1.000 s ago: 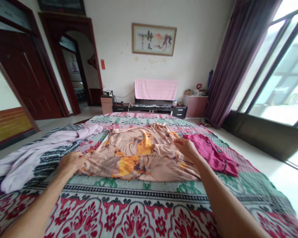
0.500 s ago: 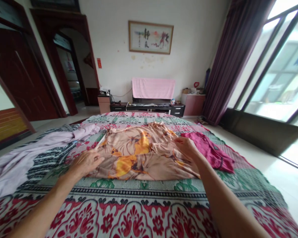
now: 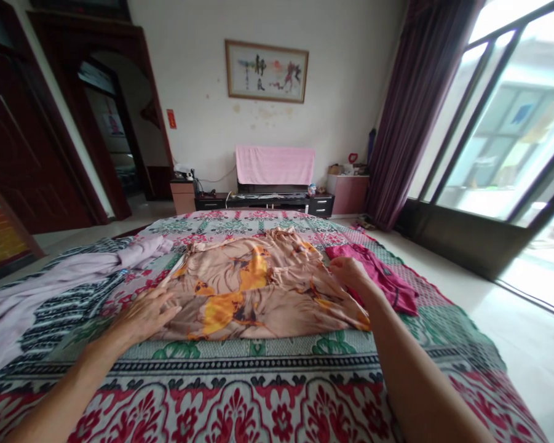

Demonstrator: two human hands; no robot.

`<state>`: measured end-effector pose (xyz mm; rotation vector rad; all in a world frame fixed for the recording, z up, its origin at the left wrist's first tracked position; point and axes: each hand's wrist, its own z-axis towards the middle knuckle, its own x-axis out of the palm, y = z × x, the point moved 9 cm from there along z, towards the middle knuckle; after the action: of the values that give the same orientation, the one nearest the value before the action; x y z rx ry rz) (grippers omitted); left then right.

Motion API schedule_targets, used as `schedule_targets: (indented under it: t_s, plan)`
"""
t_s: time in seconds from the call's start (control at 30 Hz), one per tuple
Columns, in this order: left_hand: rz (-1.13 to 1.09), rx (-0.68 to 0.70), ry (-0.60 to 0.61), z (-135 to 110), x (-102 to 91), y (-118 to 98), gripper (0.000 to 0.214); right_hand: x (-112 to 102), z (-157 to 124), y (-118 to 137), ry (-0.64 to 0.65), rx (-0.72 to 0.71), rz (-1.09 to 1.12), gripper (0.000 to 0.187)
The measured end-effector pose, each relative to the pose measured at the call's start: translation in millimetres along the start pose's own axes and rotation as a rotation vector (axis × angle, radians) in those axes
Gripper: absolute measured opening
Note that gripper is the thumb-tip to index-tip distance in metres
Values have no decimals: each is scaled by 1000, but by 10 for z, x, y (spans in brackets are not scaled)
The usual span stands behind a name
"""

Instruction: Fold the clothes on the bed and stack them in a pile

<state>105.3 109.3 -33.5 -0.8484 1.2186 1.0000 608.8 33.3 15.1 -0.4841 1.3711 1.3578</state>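
Since the earlier frame the left hand (image 3: pixel 142 315) has moved inward, now loosely spread on the left edge of the tan garment (image 3: pixel 277 314), mid-frame. The right hand (image 3: pixel 354 275), right of centre, has curled fingers at the opposite edge; whether they pinch it, I can't tell. The cloth looks thin, light, soft, probably slippery; corners should give the best hold. Outward, the magenta garment (image 3: pixel 390 286) and patterned blanket (image 3: pixel 235 415) sit further left in view than earlier.
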Motion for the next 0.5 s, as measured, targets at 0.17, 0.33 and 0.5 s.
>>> schedule_targets:
  t_s: [0.17,0.33,0.5]
  plan:
    - [-6,-8,-12,0,13,30,51,230,-11,28,33,-23,-3,29]
    - [-18,-6,8,-26,-13,6,55,308,-60,12,43,-14,-69,28]
    - [-54,-37,-13,-56,-34,39,55,304,-60,-3,40,-2,-84,27]
